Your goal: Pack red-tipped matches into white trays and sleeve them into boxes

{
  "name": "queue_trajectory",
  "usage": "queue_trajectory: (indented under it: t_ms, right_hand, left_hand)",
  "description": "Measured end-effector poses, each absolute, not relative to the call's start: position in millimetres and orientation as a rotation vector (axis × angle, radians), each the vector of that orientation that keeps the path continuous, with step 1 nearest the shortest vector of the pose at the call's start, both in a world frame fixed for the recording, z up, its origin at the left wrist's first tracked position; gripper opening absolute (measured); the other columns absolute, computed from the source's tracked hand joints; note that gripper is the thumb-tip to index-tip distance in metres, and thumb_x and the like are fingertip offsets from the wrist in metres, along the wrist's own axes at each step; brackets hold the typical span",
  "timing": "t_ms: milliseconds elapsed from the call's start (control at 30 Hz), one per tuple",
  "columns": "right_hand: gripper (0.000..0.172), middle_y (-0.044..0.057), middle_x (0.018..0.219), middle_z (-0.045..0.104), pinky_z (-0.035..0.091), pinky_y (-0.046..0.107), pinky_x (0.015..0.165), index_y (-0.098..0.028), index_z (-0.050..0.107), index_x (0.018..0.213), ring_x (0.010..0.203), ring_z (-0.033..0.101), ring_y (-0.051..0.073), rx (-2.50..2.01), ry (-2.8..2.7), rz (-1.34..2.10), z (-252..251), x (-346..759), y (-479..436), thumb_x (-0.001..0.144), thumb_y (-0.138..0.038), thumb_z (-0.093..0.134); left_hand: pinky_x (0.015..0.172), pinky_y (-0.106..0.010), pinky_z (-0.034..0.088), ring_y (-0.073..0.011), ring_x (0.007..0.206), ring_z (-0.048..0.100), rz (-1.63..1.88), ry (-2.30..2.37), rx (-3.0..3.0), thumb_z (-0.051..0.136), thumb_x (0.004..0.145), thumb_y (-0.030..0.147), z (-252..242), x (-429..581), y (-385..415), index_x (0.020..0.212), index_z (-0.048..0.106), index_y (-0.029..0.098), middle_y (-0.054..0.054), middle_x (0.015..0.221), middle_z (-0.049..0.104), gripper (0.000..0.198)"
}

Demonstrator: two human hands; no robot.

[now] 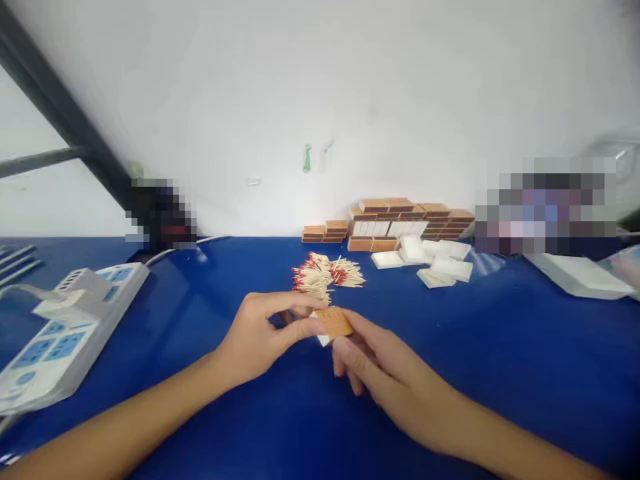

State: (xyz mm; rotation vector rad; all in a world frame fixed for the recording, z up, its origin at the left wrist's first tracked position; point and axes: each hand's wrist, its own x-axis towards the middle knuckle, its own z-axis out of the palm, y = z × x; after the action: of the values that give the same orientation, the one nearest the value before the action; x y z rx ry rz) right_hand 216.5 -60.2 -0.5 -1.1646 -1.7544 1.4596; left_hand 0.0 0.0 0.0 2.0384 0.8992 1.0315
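Our left hand (257,340) and right hand (395,373), nearly closed, pinch a matchbox (335,323) just below the frame's centre, likely light, crushable card that we should hold gently by its edges.

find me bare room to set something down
Blue table lies bare between the power strip and matches, and between the right hand and white trays. Crowded: around the stacked matchboxes by the wall.

2 hands (256,341) close together, fingers (369,328) bent
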Motion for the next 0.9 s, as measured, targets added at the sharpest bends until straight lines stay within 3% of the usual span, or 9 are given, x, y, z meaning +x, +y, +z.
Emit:
queue_trajectory:
  t_ms: [233, 333, 467, 567, 700, 800, 900]
  right_hand:
    - [0.035, 0.001, 0.104, 0.069, 0.049, 0.030, 0.078, -0.027, 0.049, 0.138, 0.087, 0.061, 0.016, -1.130, -1.895, 1.206, 1, 219, -61, 0.108, -0.045, 0.043]
    - [0.034, -0.001, 0.098, 0.071, 0.049, 0.029, 0.073, -0.028, 0.048, 0.138, 0.081, 0.063, 0.016, -1.176, -1.904, 1.092, 1, 221, -56, 0.107, -0.043, 0.047]
    - [0.025, -0.002, 0.089, 0.071, 0.045, 0.028, 0.064, -0.026, 0.058, 0.123, 0.069, 0.061, 0.014, -1.245, -1.931, 0.914, 2, 226, -52, 0.106, -0.042, 0.050]
    - [0.025, -0.003, 0.080, 0.068, 0.043, 0.027, 0.059, -0.025, 0.060, 0.123, 0.063, 0.057, 0.013, -1.240, -1.975, 0.794, 4, 227, -52, 0.105, -0.039, 0.049]
    - [0.036, -0.004, 0.074, 0.065, 0.043, 0.027, 0.058, -0.022, 0.058, 0.136, 0.059, 0.057, 0.014, -1.271, -2.000, 0.614, 2, 231, -50, 0.104, -0.036, 0.051]
    - [0.034, -0.003, 0.073, 0.066, 0.045, 0.029, 0.061, -0.021, 0.063, 0.132, 0.060, 0.058, 0.014, -1.304, -2.014, 0.485, 0, 238, -44, 0.102, -0.034, 0.054]
    - [0.025, -0.002, 0.073, 0.067, 0.045, 0.029, 0.063, -0.022, 0.070, 0.119, 0.062, 0.060, 0.015, -1.318, -2.043, 0.426, -1, 246, -38, 0.101, -0.031, 0.055]
  left_hand:
    - [0.066, -0.019, 0.055, -0.0104, 0.071, 0.069, 0.973, 0.879, 2.052, 0.076, 0.090, 0.033, 7, 0, -4, 0.108, 0.079, 0.025, 0.003, 0.082, 0.077, 0.019]
    - [0.065, -0.021, 0.056, -0.0113, 0.071, 0.068, 0.996, 0.884, 2.092, 0.076, 0.090, 0.034, 8, 1, -7, 0.117, 0.076, 0.025, 0.001, 0.083, 0.075, 0.029]
    - [0.066, -0.025, 0.056, -0.0127, 0.070, 0.066, 1.031, 0.933, 2.192, 0.086, 0.079, 0.039, 8, 5, -13, 0.122, 0.073, 0.025, -0.001, 0.093, 0.077, 0.047]
    - [0.067, -0.028, 0.056, -0.0139, 0.072, 0.066, 1.088, 0.989, 2.266, 0.082, 0.083, 0.038, 11, 9, -14, 0.121, 0.074, 0.024, -0.004, 0.097, 0.076, 0.041]
    - [0.074, -0.029, 0.057, -0.0177, 0.094, 0.067, 1.047, 0.983, 2.314, 0.075, 0.090, 0.037, 24, 8, 0, 0.123, 0.072, 0.026, -0.006, 0.116, 0.072, 0.035]
    - [0.081, -0.032, 0.057, -0.0161, 0.091, 0.066, 1.034, 1.077, 2.356, 0.076, 0.088, 0.040, 35, -1, 27, 0.120, 0.074, 0.026, -0.005, 0.116, 0.072, 0.035]
    - [0.079, -0.032, 0.056, -0.0162, 0.083, 0.067, 1.093, 1.234, 2.308, 0.078, 0.085, 0.042, 44, -10, 60, 0.124, 0.072, 0.024, -0.004, 0.102, 0.074, 0.043]
